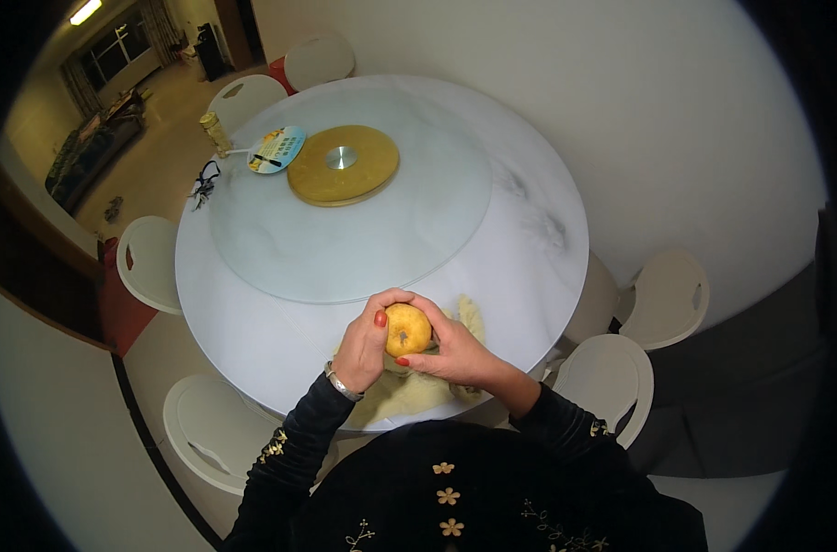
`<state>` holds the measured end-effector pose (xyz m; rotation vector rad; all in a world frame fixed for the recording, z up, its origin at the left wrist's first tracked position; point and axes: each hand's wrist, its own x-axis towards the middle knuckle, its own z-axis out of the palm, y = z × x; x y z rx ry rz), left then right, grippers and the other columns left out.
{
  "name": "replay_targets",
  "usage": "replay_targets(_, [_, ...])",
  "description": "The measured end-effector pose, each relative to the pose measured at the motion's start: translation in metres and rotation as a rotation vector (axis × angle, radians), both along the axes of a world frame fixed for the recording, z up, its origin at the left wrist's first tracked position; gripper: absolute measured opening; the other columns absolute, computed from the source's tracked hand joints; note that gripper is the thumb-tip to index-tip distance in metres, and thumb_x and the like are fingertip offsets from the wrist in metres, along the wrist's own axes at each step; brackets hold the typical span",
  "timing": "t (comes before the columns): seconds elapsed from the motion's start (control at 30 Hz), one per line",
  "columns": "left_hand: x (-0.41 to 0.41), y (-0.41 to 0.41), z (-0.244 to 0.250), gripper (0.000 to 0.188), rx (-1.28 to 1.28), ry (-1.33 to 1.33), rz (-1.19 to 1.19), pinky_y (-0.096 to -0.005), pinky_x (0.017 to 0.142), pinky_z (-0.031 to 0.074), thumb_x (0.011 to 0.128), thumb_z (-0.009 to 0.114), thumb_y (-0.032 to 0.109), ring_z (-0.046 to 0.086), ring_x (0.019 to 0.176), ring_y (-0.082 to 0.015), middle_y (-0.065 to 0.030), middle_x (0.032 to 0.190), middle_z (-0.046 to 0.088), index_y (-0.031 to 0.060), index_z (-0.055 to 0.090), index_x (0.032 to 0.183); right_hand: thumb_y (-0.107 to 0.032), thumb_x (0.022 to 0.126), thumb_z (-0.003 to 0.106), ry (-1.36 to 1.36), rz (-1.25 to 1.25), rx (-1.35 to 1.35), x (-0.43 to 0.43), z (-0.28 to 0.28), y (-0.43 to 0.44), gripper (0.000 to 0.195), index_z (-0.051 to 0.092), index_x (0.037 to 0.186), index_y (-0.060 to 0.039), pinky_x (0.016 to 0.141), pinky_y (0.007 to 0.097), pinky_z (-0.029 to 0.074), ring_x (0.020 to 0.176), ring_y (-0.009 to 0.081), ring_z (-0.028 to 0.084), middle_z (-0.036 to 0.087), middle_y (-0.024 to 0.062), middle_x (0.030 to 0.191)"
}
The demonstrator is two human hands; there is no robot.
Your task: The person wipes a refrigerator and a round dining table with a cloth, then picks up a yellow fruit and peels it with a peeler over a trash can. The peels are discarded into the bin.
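A round yellow fruit (408,331), with a dark dried end facing up, is held between both hands over the near part of the table. My left hand (364,345) wraps its left side, the thumb lying along the edge. On the right side, my right hand (453,348) grips it with fingers behind and the thumb below. Under the hands a pale yellow-green cloth (397,400) lies crumpled on the table, partly hidden by them. What the cloth may cover cannot be seen.
The round white table (529,276) bears a glass turntable (391,234), a gold disc (346,183), a printed hand fan (277,150), a patterned bottle (215,131) and keys (203,190). White chairs (149,262) surround it. A wall rises behind the table's right side.
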<state>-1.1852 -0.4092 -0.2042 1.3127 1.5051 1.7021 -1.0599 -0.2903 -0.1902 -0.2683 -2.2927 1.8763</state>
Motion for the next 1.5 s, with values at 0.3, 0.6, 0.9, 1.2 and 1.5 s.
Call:
replay_targets(0.3, [-0.003,-0.026,0.0,0.046,-0.12,0.027,-0.037,-0.0301,0.094,0.039,0.094,0.046,0.026,0.048,0.11,-0.017,-0.01,0.119,0.048,0.0029,0.035,0.133,-0.024,0.074,0.073,0.077,-0.142,0.184,-0.004,-0.005,-0.019,0.071,0.036,0.132,-0.0063,0.092,0.0361,0.042,0.111,0.031,0.052,0.053,0.017,0.119])
replay_targets(0.6, [-0.005,-0.04,-0.034,0.047,-0.133,-0.502,-0.222,-0.0259,0.094,0.039,0.091,0.054,0.011,0.045,0.112,-0.0123,-0.0049,0.124,0.046,0.0056,0.037,0.134,-0.025,0.071,0.075,-0.016,-0.16,0.46,0.001,-0.017,-0.032,0.065,0.044,0.125,-0.0054,0.089,0.0364,0.045,0.107,0.0318,0.054,0.055,0.0171,0.116])
replay_targets(0.9, [-0.009,-0.051,-0.044,0.05,-0.128,-0.52,-0.174,-0.0207,0.082,0.045,0.087,0.052,0.003,0.052,0.095,-0.0066,-0.0032,0.117,0.05,0.0054,0.037,0.134,-0.021,0.071,0.075,0.027,-0.153,0.563,-0.01,-0.036,-0.044,0.062,0.046,0.123,-0.0054,0.084,0.0364,0.047,0.101,0.0324,0.057,0.057,0.0164,0.112])
replay_targets(1.2, [-0.015,-0.064,-0.053,0.051,-0.205,-0.244,0.073,-0.0174,0.068,0.042,0.081,0.048,0.001,0.047,0.071,-0.0029,0.0002,0.109,0.054,0.0104,0.046,0.131,-0.018,0.068,0.075,0.045,-0.155,0.58,-0.029,-0.051,-0.055,0.063,0.045,0.123,-0.0058,0.081,0.0357,0.048,0.099,0.0318,0.058,0.058,0.0162,0.111])
replay_targets(1.5, [-0.022,-0.072,-0.076,0.049,-0.221,0.192,0.21,-0.0287,0.085,0.045,0.082,0.044,0.004,0.058,0.1,-0.0256,-0.015,0.118,0.054,0.0117,0.044,0.13,-0.022,0.07,0.074,-0.082,-0.152,0.516,-0.041,-0.06,-0.07,0.066,0.042,0.126,-0.0071,0.087,0.036,0.046,0.105,0.0317,0.056,0.056,0.0159,0.115])
